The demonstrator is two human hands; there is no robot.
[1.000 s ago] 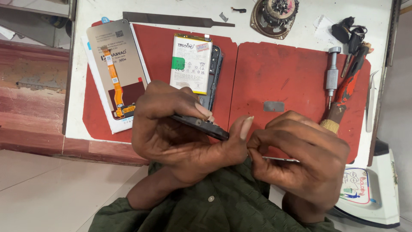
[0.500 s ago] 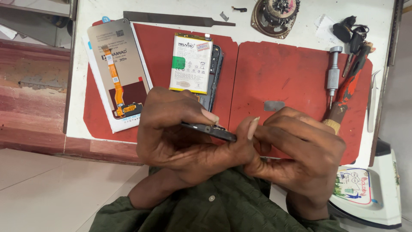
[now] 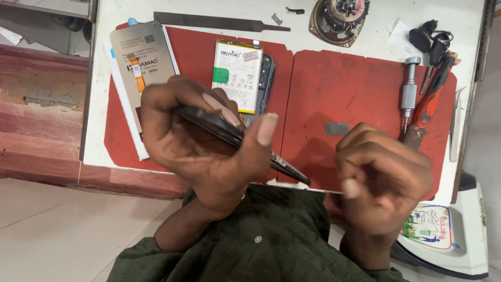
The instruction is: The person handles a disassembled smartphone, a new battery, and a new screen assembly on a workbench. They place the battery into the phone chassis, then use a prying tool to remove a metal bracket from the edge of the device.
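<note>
1. The phone (image 3: 237, 138), dark and thin, was held edge-on above the near edge of the surface (image 3: 365, 36), tilted down to the right.
2. The left hand (image 3: 203, 141) was clamped around the phone, thumb over its near edge and fingers across its top.
3. The right hand (image 3: 381, 177) was curled into a loose fist just right of the phone's lower end, apart from it; I could not tell whether it held anything.
4. Judging by this, the step in hand looked like repair work on the phone's edge or frame; any further move would call for a firm left grip and a fine touch from the right.
5. Beyond the phone, on the red mat (image 3: 344, 89), lay a battery (image 3: 237, 73) on a dark phone frame (image 3: 265, 78), and a screen panel (image 3: 143, 57) to the left.
6. Far right lay a screwdriver (image 3: 408, 89), keys (image 3: 430, 39) and tweezers (image 3: 455, 125); a long file (image 3: 219, 22) lay along the far edge.
7. No container showed; a round speaker part (image 3: 339, 15) sat at the far edge.
</note>
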